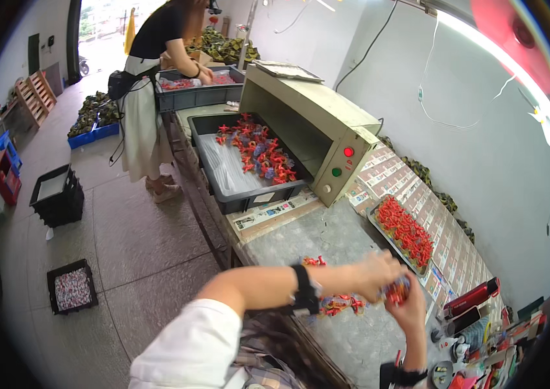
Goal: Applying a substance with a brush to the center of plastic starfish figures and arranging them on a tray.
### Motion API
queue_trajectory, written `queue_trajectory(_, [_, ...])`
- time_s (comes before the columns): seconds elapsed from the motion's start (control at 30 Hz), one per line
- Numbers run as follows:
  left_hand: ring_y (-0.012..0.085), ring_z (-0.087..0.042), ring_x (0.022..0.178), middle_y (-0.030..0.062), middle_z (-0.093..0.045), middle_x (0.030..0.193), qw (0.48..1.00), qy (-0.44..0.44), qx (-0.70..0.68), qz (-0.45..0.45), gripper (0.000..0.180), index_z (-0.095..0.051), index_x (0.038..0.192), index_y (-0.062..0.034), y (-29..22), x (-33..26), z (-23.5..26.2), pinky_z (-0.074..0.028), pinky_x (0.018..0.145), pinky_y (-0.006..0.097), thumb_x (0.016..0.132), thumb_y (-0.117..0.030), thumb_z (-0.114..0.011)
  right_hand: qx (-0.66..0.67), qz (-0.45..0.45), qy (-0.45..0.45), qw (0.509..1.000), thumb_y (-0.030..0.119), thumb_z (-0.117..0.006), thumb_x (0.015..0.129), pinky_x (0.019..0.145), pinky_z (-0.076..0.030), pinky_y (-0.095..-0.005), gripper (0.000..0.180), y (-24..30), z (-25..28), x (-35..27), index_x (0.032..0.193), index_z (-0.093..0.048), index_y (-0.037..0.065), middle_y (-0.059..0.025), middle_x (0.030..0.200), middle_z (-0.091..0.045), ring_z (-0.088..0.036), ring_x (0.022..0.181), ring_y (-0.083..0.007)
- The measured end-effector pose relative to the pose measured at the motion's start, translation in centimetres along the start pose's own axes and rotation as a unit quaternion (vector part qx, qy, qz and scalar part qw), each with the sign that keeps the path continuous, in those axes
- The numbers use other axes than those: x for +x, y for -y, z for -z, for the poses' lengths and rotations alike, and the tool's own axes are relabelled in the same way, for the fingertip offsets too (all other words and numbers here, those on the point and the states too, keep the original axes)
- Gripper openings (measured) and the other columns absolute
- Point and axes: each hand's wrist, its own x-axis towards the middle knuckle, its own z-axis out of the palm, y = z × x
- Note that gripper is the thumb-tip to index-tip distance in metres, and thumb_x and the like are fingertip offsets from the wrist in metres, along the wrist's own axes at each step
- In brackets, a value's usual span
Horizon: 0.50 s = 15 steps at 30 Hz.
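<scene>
My left hand, slightly blurred, reaches across from the left, its fingers bent at a small red-and-bluish piece. From below, my right hand closes its fingers round the same piece; its exact kind is unclear. Both hands are over the grey worktable. Under and beside my left forearm lie several similar red pieces, partly hidden by the arm. Beyond my hands, a tray of red pieces rests on the patterned surface.
A black bin of red-and-blue pieces stands by the cream machine. A co-worker bends over a grey bin. A red bottle and clutter are at right. On the floor are stacked black crates and another crate.
</scene>
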Motion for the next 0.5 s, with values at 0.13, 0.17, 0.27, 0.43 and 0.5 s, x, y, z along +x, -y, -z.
queue_trajectory(0.13, [0.0340,-0.057,0.095,0.0140,-0.060,0.104,0.991,0.002,0.084,0.103,0.076,-0.044,0.125,-0.0095,9.2,-7.0,9.7,-0.048,0.083,0.041,0.056,-0.023,-0.072,0.011,0.065,0.122,0.990,0.023,-0.075,0.058,0.078,-0.048,-0.0404,0.065,8.1,-7.2,12.2,0.117,-0.052,0.008,-0.0156,0.098,-0.062,-0.060,0.092,-0.0336])
queue_trajectory(0.17, [0.0345,-0.056,0.097,0.0153,-0.059,0.108,0.982,0.010,0.102,0.159,0.077,-0.043,0.127,-0.0091,10.9,-8.8,11.9,-0.047,0.086,0.040,0.057,-0.024,-0.072,0.035,0.116,0.115,0.986,0.023,-0.074,0.059,0.078,-0.048,-0.0404,0.062,8.7,-10.2,14.8,0.115,-0.053,0.008,-0.0159,0.098,-0.062,-0.060,0.092,-0.0330])
queue_trajectory(0.27, [0.0338,-0.052,0.103,0.0155,-0.056,0.113,0.961,-0.004,0.142,0.239,0.083,-0.042,0.130,-0.0083,16.9,-15.1,16.7,-0.044,0.091,0.040,0.057,-0.028,-0.075,0.082,0.134,0.186,0.970,0.025,-0.073,0.060,0.079,-0.049,-0.0392,0.056,14.1,-17.4,21.5,0.109,-0.054,0.007,-0.0156,0.097,-0.062,-0.060,0.093,-0.0322])
queue_trajectory(0.43, [0.0335,-0.050,0.107,0.0143,-0.052,0.120,0.923,0.038,0.181,0.338,0.085,-0.038,0.134,-0.0098,23.4,-21.5,20.2,-0.042,0.094,0.039,0.060,-0.034,-0.074,0.058,0.225,0.178,0.956,0.025,-0.073,0.059,0.081,-0.046,-0.0381,0.060,17.2,-28.5,27.4,0.113,-0.053,0.006,-0.0139,0.095,-0.063,-0.058,0.095,-0.0325])
queue_trajectory(0.5, [0.0327,-0.049,0.109,0.0126,-0.051,0.122,0.918,0.039,0.189,0.347,0.087,-0.037,0.135,-0.0098,25.1,-23.0,20.2,-0.043,0.094,0.038,0.061,-0.038,-0.074,0.041,0.218,0.186,0.957,0.028,-0.076,0.058,0.084,-0.044,-0.0418,0.069,17.6,-31.1,28.1,0.120,-0.049,0.009,-0.0122,0.101,-0.061,-0.055,0.102,-0.0315])
